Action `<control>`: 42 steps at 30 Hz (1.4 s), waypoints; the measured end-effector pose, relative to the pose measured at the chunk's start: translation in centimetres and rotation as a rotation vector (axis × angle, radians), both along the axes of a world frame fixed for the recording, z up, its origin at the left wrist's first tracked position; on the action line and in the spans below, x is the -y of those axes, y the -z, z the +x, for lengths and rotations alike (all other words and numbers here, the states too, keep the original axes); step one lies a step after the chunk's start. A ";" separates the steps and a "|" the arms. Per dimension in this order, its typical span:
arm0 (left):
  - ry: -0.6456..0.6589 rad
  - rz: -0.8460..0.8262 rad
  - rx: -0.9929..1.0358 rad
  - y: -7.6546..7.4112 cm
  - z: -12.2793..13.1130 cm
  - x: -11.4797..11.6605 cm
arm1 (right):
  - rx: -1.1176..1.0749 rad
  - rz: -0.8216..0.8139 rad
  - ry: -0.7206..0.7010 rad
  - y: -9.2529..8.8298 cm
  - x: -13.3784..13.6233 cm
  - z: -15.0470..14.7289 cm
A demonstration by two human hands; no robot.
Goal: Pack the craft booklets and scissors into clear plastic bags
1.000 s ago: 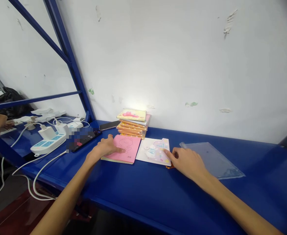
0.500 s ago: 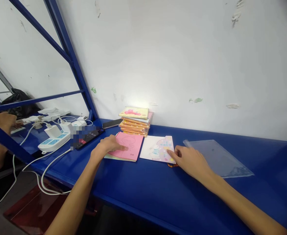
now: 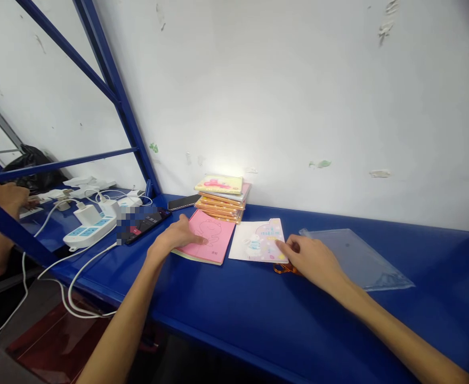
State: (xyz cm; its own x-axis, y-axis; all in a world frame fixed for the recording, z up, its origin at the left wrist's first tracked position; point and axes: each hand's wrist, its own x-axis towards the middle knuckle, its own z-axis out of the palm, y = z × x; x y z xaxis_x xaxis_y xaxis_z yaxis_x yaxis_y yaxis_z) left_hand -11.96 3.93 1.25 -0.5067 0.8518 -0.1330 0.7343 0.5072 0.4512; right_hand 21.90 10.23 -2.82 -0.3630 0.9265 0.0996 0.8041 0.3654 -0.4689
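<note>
My left hand (image 3: 178, 236) grips the left side of a pink booklet (image 3: 217, 229), thumb lying on its cover, which carries a line drawing. Pale green pages show along the booklet's lower edge. Beside it, a white and purple booklet (image 3: 254, 241) with a rabbit picture lies on the blue table (image 3: 234, 304). The right edge of that booklet is pinched by my right hand (image 3: 310, 260), thumb on top and the other fingers partly hidden. Orange loops (image 3: 283, 268), like scissor handles, show just below the booklet and partly under my right hand.
Behind the booklets stands a stack of wrapped booklets (image 3: 220, 200) against the wall. A clear plastic sleeve (image 3: 362, 256) lies at right. To the left are a phone (image 3: 148, 224), another dark phone (image 3: 184, 202), a white power strip (image 3: 90, 233), cables and a blue frame (image 3: 126, 122).
The white and purple booklet has shifted slightly up at its right side, showing more of the orange loops. The pink booklet has turned a little; its lower edge now bends.
</note>
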 end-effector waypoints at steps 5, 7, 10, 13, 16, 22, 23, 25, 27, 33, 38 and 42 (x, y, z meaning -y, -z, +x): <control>0.041 0.183 0.287 0.7 -1.1 0.7 | -0.181 -0.035 -0.018 -0.5 -0.3 0.2; 0.043 0.245 0.413 0.7 -1.0 1.3 | -0.228 -0.063 -0.023 -0.6 -0.4 0.3; 0.009 0.331 0.596 0.6 -0.8 2.7 | -0.295 -0.134 -0.034 -0.7 -0.5 0.4; -0.071 0.407 0.766 0.6 -1.1 4.2 | -0.400 -0.211 -0.048 -1.1 -0.4 0.5; -0.137 0.472 0.921 0.7 -1.5 5.5 | -0.529 -0.288 -0.068 -2.1 0.0 0.6; -0.205 0.557 1.113 0.7 0.2 7.3 | -0.712 -0.467 -0.144 -2.9 1.2 0.3; -0.214 0.568 1.129 0.8 0.8 7.6 | -0.723 -0.485 -0.164 -2.8 1.5 0.1; -0.217 0.583 1.156 1.1 2.1 8.2 | -0.733 -0.512 -0.203 -2.6 2.2 -0.3; -0.208 0.597 1.167 1.5 3.5 8.8 | -0.726 -0.523 -0.245 -2.4 3.0 -0.8; -0.126 0.731 1.020 2.1 7.0 9.6 | -0.676 -0.528 -0.383 -2.0 4.7 -1.6; -0.032 0.920 0.891 2.2 8.5 9.6 | -0.669 -0.533 -0.405 -2.0 4.3 -1.5; -0.001 1.011 0.823 1.9 9.5 10.0 | -0.658 -0.606 -0.446 -2.0 4.1 -1.6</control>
State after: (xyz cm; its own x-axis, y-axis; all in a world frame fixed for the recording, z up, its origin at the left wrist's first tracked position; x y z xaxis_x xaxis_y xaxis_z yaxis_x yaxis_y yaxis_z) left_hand -2.43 -6.06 -0.60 -0.5847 0.7564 0.2932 0.0611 -0.3193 0.9457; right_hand 20.31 6.16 -0.83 -0.7323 0.6799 -0.0387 0.1652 0.1222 -0.9787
